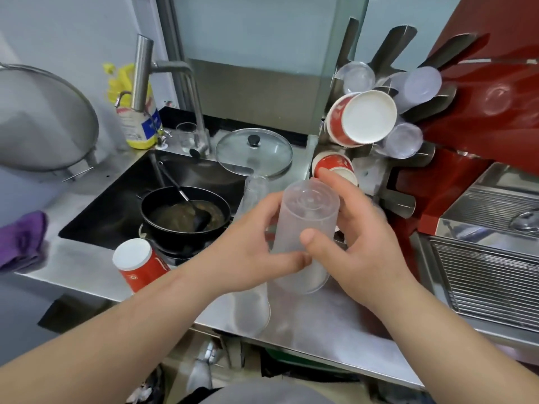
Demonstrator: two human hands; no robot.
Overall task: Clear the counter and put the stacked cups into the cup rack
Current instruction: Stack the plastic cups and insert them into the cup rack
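Both hands hold an upside-down clear plastic cup [303, 225] above the steel counter [335, 316]. My left hand [248, 249] grips its left side; my right hand [355, 237] wraps its right side, thumb across the front. Below it another clear cup [250, 310] stands inverted on the counter, and a third clear cup [255, 188] stands behind. A red paper cup stack [140, 266] lies tilted at the sink's front edge. The metal cup rack [408, 112] at the right carries a red paper cup [361, 118], a lower red cup [334, 166] and several clear cups.
The sink [122, 199] holds a dirty black pan [186, 214] with a ladle. A glass lid [253, 151], a tap [143, 71], a yellow bottle [140, 123] and a small glass [186, 137] stand behind. A purple cloth [20, 240] lies left; a steel grate [490, 275] right.
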